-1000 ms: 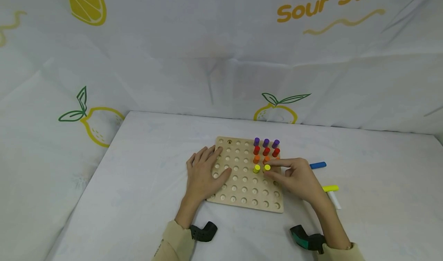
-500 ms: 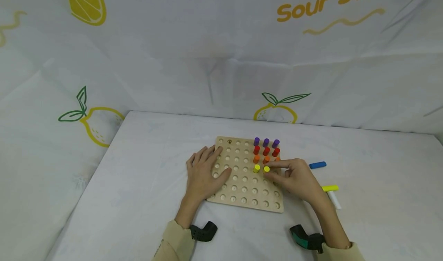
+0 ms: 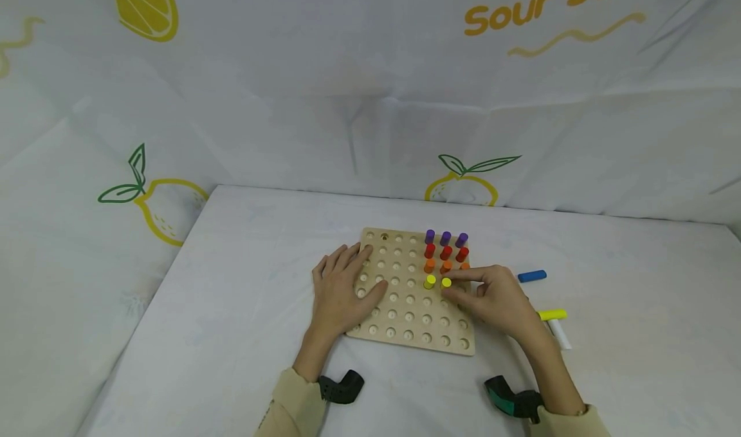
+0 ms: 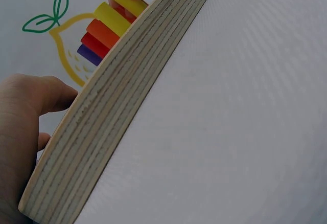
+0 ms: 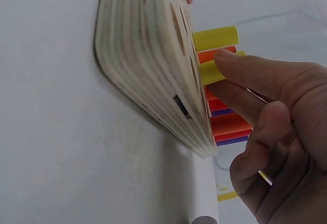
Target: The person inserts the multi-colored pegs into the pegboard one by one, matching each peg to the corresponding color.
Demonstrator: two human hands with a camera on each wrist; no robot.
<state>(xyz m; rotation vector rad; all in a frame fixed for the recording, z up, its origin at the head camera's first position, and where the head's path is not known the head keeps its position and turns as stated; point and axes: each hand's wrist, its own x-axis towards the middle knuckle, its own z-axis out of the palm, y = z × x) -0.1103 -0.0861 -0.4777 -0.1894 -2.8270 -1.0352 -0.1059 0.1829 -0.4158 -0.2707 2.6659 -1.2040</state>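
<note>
A wooden pegboard (image 3: 401,315) with rows of round holes lies on the white table. Fingers spread, my left hand (image 3: 338,292) rests on its left side, the thumb reaching over the holes. Thumb and index finger of my right hand (image 3: 498,298) pinch a yellow peg (image 5: 209,73), which stands upright at the board in the fourth row. To its left stands another yellow peg (image 3: 429,282). Behind them are rows of orange pegs (image 3: 429,266), red pegs (image 3: 429,251) and purple pegs (image 3: 429,237). My right hand partly covers the right end of the orange row.
Right of the board, a blue peg (image 3: 532,276), a loose yellow peg (image 3: 552,315) and a white peg (image 3: 559,335) lie on the table. Black camera mounts (image 3: 341,387) sit at both wrists. A white cloth (image 3: 324,121) with lemon prints hangs behind the table.
The top of the pinched yellow peg has shifted very slightly toward the person since a second ago. Both hands otherwise keep their places.
</note>
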